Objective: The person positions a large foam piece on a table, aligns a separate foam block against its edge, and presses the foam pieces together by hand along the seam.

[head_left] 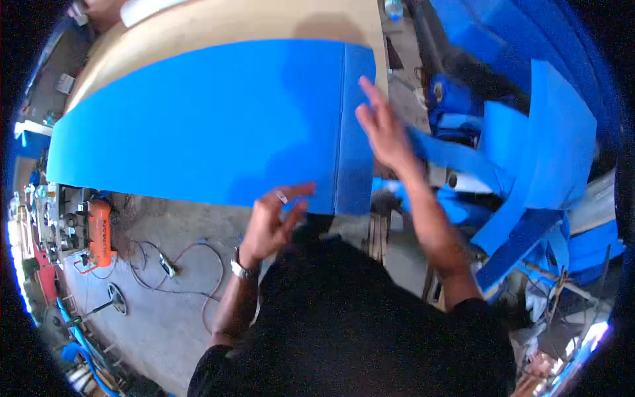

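Note:
A large blue sheet (198, 126) lies across a wooden table (278, 20), with a crease or seam running across it near its right end. My left hand (274, 218), with a ring and a wrist watch, is at the sheet's near edge, its fingers apart and holding nothing. Over the sheet's right end is my right hand (383, 129), slightly blurred, fingers spread and empty. Whether either hand touches the sheet is hard to tell.
Blue sheets and scraps (559, 139) are heaped on the right. An orange compressor (100, 231) stands on the floor at the left, near a looped hose (215, 251). A white roll (149, 10) lies at the table's far side.

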Demonstrator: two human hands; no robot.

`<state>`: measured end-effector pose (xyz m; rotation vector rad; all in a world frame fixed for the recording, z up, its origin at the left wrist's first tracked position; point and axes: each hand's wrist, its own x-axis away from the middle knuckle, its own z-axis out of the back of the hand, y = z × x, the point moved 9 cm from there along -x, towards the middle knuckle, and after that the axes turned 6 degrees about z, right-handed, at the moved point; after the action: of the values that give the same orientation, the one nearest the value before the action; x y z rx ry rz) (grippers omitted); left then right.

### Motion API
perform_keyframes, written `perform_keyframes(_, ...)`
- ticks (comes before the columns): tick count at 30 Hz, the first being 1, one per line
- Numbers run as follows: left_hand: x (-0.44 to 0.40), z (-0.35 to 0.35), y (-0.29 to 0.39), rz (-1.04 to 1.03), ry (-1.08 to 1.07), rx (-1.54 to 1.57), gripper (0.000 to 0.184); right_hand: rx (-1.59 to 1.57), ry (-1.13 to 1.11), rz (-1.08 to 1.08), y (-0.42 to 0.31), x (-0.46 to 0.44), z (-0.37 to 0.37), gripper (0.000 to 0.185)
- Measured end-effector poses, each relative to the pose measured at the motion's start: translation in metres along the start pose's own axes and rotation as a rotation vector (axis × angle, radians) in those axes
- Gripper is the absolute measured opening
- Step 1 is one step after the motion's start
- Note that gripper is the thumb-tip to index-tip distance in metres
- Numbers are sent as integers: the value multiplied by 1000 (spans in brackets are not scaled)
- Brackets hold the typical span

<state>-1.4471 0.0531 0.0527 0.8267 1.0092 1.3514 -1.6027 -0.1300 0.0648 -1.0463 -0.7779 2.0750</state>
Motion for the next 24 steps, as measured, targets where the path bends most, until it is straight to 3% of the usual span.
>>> perform_keyframes(3,-8,23,-21,76,77,56,22,17,-134,10,-10,2,23,37)
perform_keyframes(5,-17,42,-35,52,111,-12,21,142,-555,-214,11,29,-14,30)
perform_keyframes(7,-26,79,-43,11,292,-239,23,226,-358,93,7,43,-27,25)
perform_keyframes(10,-25,185,-89,60,655,-844,55,337,-431,141,-8,58,-31,26)
perform_keyframes(12,-25,267,-163,476,808,-1230,74,-192,-579,-430,5,52,-22,27)
perform_keyframes(13,-22,293,-204,442,929,-1416,80,-168,-496,-350,12,36,-10,30)
perform_keyframes(15,-69,258,-148,648,760,-1280,74,-115,-308,-133,24,-5,13,37)
perform_keyframes(16,-97,197,-105,87,873,-1324,72,-200,-243,-189,40,-28,21,40)
perform_keyframes(17,-127,135,-86,99,672,-1148,67,-291,-186,-248,55,-50,25,43)
perform_keyframes(18,-136,50,-62,-110,431,-1083,59,-320,-86,-105,56,-79,28,46)
perform_keyframes(19,-140,-36,-40,-277,160,-978,51,-358,-42,-125,65,-107,31,44)
perform_keyframes(21,-80,-189,8,-579,-402,-210,41,-387,-30,-91,63,-156,33,41)
perform_keyframes(22,-67,-199,37,-584,-504,-36,43,-371,-50,-43,61,-172,35,40)
perform_keyframes(24,-89,-147,65,-481,-308,-69,52,-403,-77,-31,64,-196,40,39)
